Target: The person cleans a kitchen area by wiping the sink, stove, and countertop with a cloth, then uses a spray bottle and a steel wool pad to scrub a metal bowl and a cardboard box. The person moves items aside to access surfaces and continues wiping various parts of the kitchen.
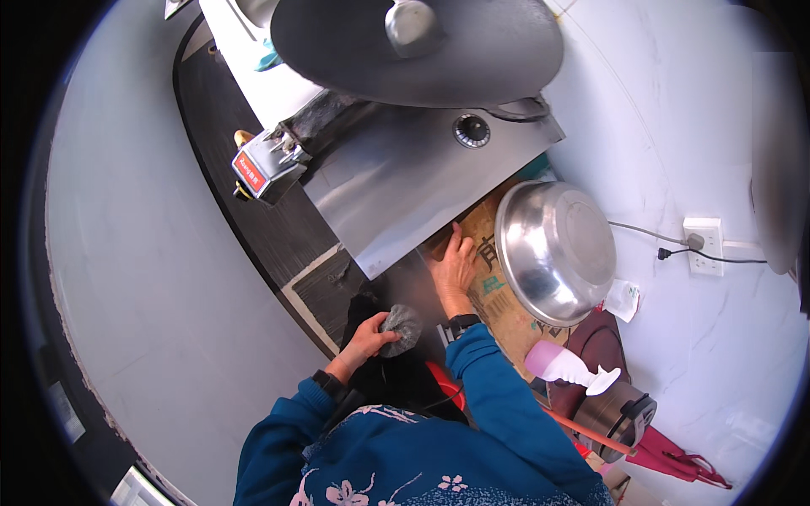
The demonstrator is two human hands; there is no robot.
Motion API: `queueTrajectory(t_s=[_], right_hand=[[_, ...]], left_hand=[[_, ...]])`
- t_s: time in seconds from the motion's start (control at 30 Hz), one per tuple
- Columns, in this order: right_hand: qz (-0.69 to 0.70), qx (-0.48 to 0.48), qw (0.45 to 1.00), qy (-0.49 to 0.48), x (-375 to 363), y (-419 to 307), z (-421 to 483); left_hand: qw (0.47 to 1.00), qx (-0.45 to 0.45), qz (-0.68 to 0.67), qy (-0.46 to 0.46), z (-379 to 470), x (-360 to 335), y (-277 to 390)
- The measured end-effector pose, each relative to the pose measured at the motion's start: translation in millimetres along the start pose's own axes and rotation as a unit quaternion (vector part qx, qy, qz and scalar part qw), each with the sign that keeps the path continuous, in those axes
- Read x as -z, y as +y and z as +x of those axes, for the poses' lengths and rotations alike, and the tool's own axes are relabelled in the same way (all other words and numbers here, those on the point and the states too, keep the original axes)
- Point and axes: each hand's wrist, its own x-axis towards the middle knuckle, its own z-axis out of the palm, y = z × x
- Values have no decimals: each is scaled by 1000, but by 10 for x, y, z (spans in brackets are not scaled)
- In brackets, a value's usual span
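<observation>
My left hand (369, 341) holds a round grey scouring pad (401, 330), probably steel wool, pinched between thumb and fingers above the dark floor. My right hand (453, 269) reaches to the edge of a cardboard box (500, 313), just below the front of a stainless steel stove (405, 171). Its index finger points forward and some fingertips are hidden, so whether it grips the box edge is unclear. On the box, close to the right hand, an upturned stainless steel basin (560, 253) rests with its base showing. The stove front bears a black knob (472, 131).
A large black wok (354, 57) with a metal ladle (411, 28) sits on the stove. A gas valve box (259, 166) juts out at left. To the right are a pink-and-white spray bottle (563, 367), a metal canister (610, 417) and a wall power strip (704, 246) with cords.
</observation>
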Motion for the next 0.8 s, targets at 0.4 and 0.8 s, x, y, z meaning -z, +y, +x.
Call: queueTrajectory(t_s=[0.4,0.8], right_hand=[[98,8,992,79,88,61,-97],[296,-108,948,52,228,91,-127]], left_hand=[[996,-59,48,36,213,212,-183],[997,-64,-47,-24,258,293,-363]])
